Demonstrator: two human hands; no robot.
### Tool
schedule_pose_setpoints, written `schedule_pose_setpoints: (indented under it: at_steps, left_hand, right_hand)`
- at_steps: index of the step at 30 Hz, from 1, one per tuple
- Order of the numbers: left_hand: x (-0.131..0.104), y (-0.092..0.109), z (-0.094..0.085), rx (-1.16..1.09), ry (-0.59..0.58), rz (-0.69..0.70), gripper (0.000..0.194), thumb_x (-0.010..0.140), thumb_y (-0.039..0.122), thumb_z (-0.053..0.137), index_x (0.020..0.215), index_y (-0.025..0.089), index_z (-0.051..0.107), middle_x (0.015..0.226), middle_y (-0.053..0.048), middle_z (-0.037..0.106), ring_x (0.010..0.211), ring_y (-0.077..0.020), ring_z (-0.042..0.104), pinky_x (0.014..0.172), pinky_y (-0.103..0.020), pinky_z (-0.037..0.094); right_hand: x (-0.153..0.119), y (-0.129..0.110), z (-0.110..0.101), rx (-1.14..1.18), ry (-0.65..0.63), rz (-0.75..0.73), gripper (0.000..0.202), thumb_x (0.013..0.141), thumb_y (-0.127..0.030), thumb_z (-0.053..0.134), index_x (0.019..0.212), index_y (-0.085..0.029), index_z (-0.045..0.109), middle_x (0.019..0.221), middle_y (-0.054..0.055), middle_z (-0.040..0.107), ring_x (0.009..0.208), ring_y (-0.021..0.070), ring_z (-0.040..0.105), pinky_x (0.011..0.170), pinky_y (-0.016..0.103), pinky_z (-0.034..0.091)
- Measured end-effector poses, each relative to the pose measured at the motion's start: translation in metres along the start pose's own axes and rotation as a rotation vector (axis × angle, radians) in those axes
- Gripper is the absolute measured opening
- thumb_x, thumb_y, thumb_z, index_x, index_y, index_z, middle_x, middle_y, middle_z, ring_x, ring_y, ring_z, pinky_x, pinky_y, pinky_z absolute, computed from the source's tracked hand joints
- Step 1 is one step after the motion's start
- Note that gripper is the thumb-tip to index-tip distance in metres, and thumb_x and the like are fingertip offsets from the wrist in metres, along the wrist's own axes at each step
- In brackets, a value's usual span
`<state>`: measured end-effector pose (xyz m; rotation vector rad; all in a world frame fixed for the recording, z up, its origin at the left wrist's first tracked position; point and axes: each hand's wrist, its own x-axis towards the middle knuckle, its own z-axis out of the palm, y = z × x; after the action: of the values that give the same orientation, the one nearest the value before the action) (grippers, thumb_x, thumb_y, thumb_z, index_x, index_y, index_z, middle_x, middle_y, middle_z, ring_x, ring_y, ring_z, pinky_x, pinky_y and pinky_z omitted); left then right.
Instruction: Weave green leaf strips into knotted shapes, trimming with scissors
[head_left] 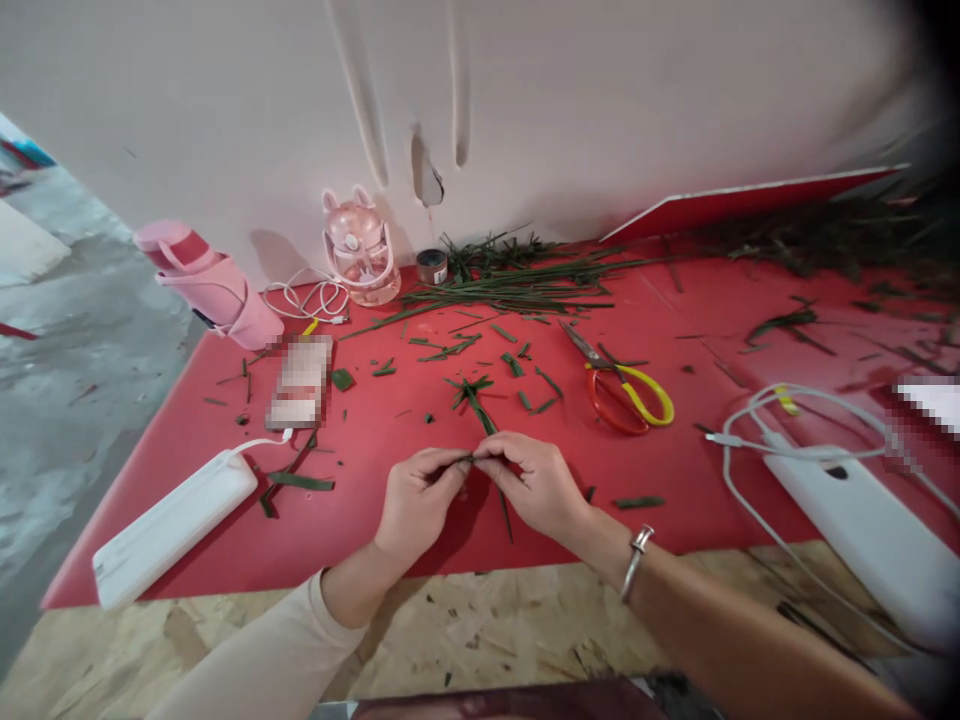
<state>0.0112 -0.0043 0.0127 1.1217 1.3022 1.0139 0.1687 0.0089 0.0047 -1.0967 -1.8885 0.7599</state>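
Note:
Over the red sheet, my left hand [422, 495] and my right hand [531, 482] meet fingertip to fingertip. Both pinch a thin green leaf strip [471, 459] between thumb and forefinger. A longer green leaf piece [482, 412] runs beneath the right fingers, with short strips fanning out at its far end and a thin tip pointing toward me. How the pieces join is hidden by the fingers. Scissors [619, 380] with one red and one yellow handle lie beyond my right hand, blades partly apart. Cut leaf bits [448, 350] are scattered around.
Long green leaf strips [517, 290] lie at the back beside a small tin [432, 267]. A pink jar-shaped bottle [361, 255] and a pink tumbler [210, 285] stand back left. White power banks [176, 530] with cables lie on both sides, near a phone [301, 383].

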Motion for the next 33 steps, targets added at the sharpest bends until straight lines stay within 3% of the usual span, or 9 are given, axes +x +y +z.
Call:
schedule_pose_setpoints:
  at_steps: [4,7,12,14,20,23,27,30,33]
  left_hand:
    - [0.007,0.001,-0.004,-0.273,-0.06,-0.22,0.016,0.065,0.027,0.065,0.071,0.013,0.068,0.049,0.001,0.054,0.043,-0.0067,0.044,0.046,-0.02,0.038]
    - [0.008,-0.001,-0.005,-0.438,-0.145,-0.352,0.015,0.061,0.025,0.068,0.066,0.012,0.067,0.052,0.0,0.054,0.043,-0.0056,0.043,0.041,-0.018,0.034]
    - [0.007,-0.001,-0.004,-0.503,-0.198,-0.472,0.015,0.059,0.026,0.069,0.065,0.012,0.066,0.054,-0.001,0.055,0.04,-0.0055,0.042,0.04,-0.019,0.034]
    - [0.005,0.001,-0.003,-0.395,-0.209,-0.397,0.016,0.064,0.029,0.065,0.066,0.013,0.067,0.053,-0.001,0.055,0.042,-0.0073,0.044,0.044,-0.021,0.036]
    - [0.0,0.008,-0.004,0.213,-0.126,0.104,0.016,0.073,0.024,0.056,0.076,0.02,0.071,0.061,-0.004,0.061,0.057,-0.0125,0.05,0.059,-0.024,0.037]
    - [0.001,0.01,-0.003,0.251,-0.123,0.149,0.016,0.072,0.022,0.056,0.076,0.02,0.071,0.064,-0.004,0.062,0.06,-0.0129,0.051,0.062,-0.024,0.038]
    - [0.005,0.007,0.001,-0.046,-0.115,-0.135,0.023,0.073,0.03,0.053,0.059,0.016,0.064,0.046,0.0,0.051,0.043,-0.0091,0.044,0.046,-0.021,0.035]
    - [0.008,0.001,0.001,-0.278,-0.13,-0.321,0.021,0.069,0.032,0.058,0.062,0.013,0.063,0.05,0.001,0.052,0.038,-0.0069,0.042,0.04,-0.02,0.034]
    - [0.009,-0.003,0.001,-0.369,-0.188,-0.395,0.019,0.065,0.03,0.062,0.065,0.011,0.064,0.055,0.0,0.055,0.04,-0.0059,0.043,0.04,-0.019,0.036]
  right_hand:
    - [-0.001,0.003,-0.004,-0.013,-0.012,-0.151,0.016,0.081,-0.014,0.051,0.092,-0.021,0.061,0.085,0.005,0.065,0.079,0.0147,0.061,0.072,0.027,0.05]
    - [0.0,0.002,-0.007,-0.061,-0.03,-0.23,0.021,0.082,-0.011,0.048,0.09,-0.022,0.063,0.084,0.005,0.066,0.076,0.0143,0.062,0.069,0.026,0.051]
    - [0.002,0.0,-0.007,-0.129,-0.051,-0.226,0.018,0.084,-0.015,0.045,0.09,-0.022,0.06,0.081,0.005,0.066,0.075,0.0154,0.062,0.068,0.028,0.051]
    - [0.003,0.0,-0.006,-0.132,-0.079,-0.175,0.017,0.086,-0.016,0.042,0.088,-0.021,0.058,0.079,0.005,0.065,0.074,0.0154,0.062,0.067,0.027,0.051]
    - [0.004,0.002,-0.005,-0.158,-0.169,-0.033,0.014,0.085,-0.015,0.043,0.085,-0.02,0.056,0.071,0.003,0.062,0.066,0.0153,0.06,0.061,0.025,0.048]
    - [0.003,0.002,-0.005,-0.141,-0.177,0.019,0.014,0.085,-0.016,0.044,0.084,-0.021,0.057,0.071,0.003,0.063,0.066,0.0153,0.061,0.062,0.025,0.048]
    - [0.001,0.002,-0.007,-0.06,-0.091,0.035,0.015,0.082,-0.019,0.052,0.096,-0.022,0.056,0.08,0.003,0.065,0.073,0.0147,0.062,0.067,0.024,0.05]
    - [0.001,0.003,-0.009,-0.028,-0.086,-0.1,0.022,0.08,-0.016,0.055,0.101,-0.021,0.056,0.086,0.004,0.065,0.079,0.015,0.061,0.072,0.026,0.05]
    - [0.002,0.005,-0.011,-0.018,-0.102,-0.215,0.017,0.082,-0.012,0.049,0.091,-0.021,0.06,0.082,0.004,0.064,0.076,0.0132,0.06,0.07,0.024,0.049]
